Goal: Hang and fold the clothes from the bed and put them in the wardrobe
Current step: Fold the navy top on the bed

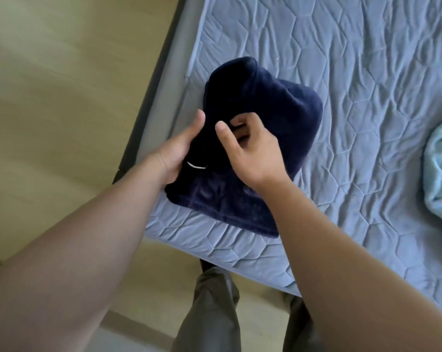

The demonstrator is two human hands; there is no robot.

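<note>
1. Flooring: a pale wood-toned floor (50, 97) fills the left of the frame and is blurred.
2. Edge: a grey bed frame (161, 80) runs diagonally from top centre down to left centre, between the floor and the mattress (367, 97).
3. Grip, left side: the left hand (179, 151), just left of centre, grips the left edge of the navy garment (278, 115). The thumb lies on top of the cloth; the fingers are hidden beneath it.
4. Task item: the navy garment is folded into a thick, plush bundle at frame centre, over the near left corner of the mattress. Its lower edge lies on the quilting. Whether the upper part is lifted clear cannot be told.
5. Marking: a short white mark (196, 165) shows on the garment, just beside the left palm.
6. Clothing: grey-olive trouser legs (209, 313) stand at bottom centre, close against the mattress corner.
7. Grip, right side: the right hand (255, 151), at centre, has its fingers curled into a fold on top of the garment and is pinching the cloth. The thumb is raised.
8. Bedding: the mattress carries a blue cover quilted in hexagons, creased, across the right half of the frame.
9. Other textile: a pale aqua fabric (440, 168) lies crumpled on the mattress at the right edge, well apart from the garment and cut off by the frame.
</note>
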